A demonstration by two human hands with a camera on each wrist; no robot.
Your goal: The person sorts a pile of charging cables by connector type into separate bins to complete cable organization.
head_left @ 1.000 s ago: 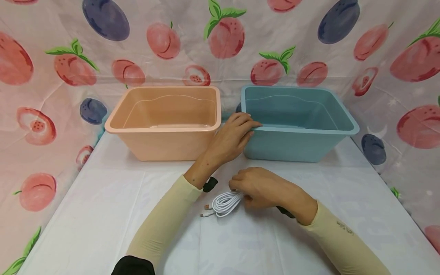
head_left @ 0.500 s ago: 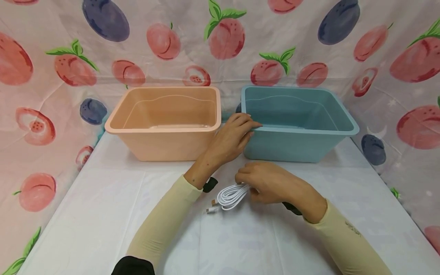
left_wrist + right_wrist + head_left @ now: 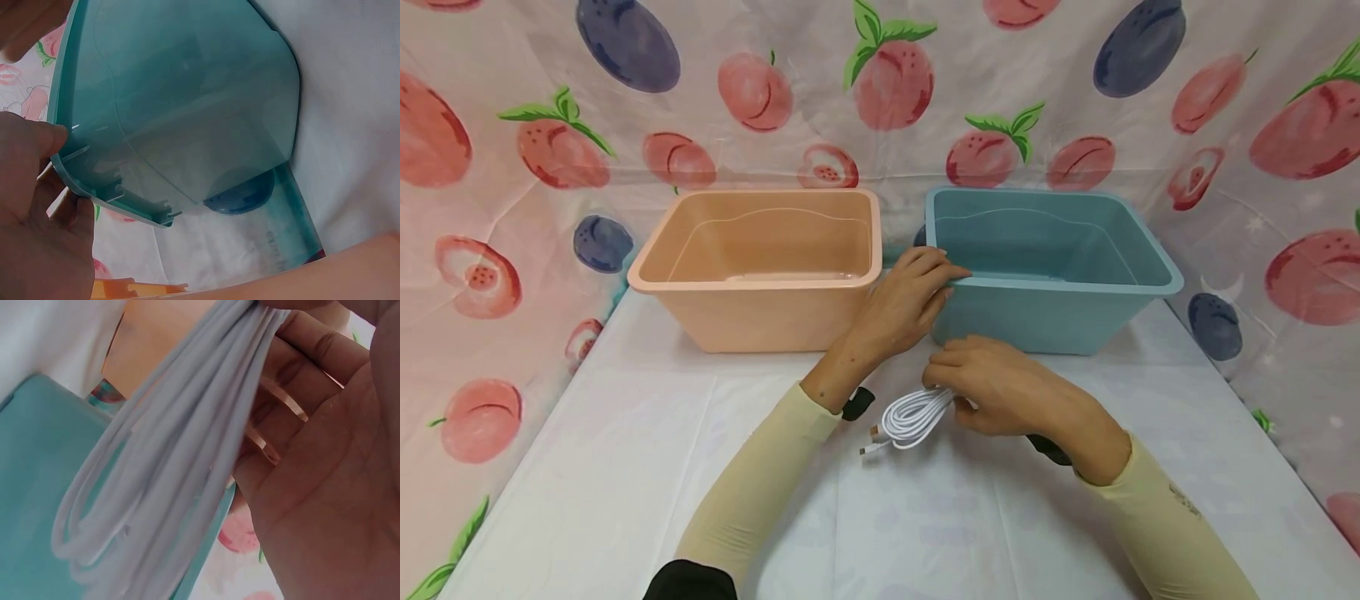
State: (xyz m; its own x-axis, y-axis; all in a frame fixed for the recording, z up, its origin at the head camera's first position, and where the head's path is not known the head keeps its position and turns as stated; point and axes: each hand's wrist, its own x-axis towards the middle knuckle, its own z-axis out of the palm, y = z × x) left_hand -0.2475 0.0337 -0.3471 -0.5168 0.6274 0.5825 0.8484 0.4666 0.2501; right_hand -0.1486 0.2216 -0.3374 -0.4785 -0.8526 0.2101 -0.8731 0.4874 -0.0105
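Observation:
A coiled white USB cable [image 3: 913, 419] hangs from my right hand [image 3: 1000, 387], which pinches one end of the coil just in front of the teal bin. Two plugs [image 3: 874, 442] stick out at the coil's left end. Filling much of the right wrist view, the cable loops [image 3: 162, 450] fan out from the fingertips. My left hand [image 3: 898, 304] holds the near-left corner of the teal plastic bin [image 3: 1037, 321]. In the left wrist view the thumb [image 3: 50, 137] lies against the bin's rim [image 3: 57, 106], with the fingers partly hidden behind it.
Left of the teal bin stands a peach-coloured bin [image 3: 760, 321] of the same shape, with a narrow gap between the two. Both stand at the back of a white-covered table [image 3: 917, 533]. A fruit-print cloth [image 3: 910, 150] hangs behind and along the sides.
My right hand has moved up and to the right with the cable, closer to the teal bin. The left hand stays on the bin's rim.

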